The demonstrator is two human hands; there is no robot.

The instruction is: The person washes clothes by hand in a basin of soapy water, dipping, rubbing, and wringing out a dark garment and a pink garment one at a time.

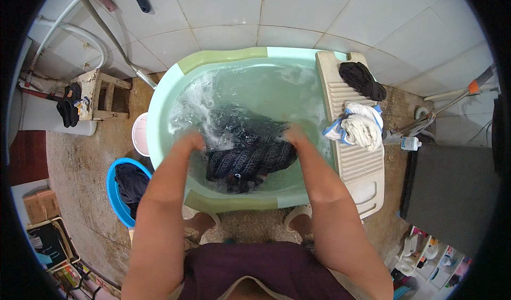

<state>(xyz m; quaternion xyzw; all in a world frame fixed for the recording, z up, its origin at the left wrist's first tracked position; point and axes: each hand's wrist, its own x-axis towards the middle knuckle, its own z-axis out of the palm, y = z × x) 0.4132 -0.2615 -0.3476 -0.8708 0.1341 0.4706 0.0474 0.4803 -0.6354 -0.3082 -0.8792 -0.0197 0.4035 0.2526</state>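
Note:
A dark cloth with a pale woven pattern lies spread in the soapy water of a pale green tub. Part of it is under the surface and part bulges above. My left hand is closed at its left edge, beside white foam. At the right edge, my right hand grips the same cloth. Water and the cloth hide some of the fingers on both hands. What kind of garment it is, I cannot tell.
Across the tub's right end rests a beige washboard, carrying a black cloth and a white cloth with blue trim. To the left stand a blue basin with dark clothes, a pink basin and a wooden stool.

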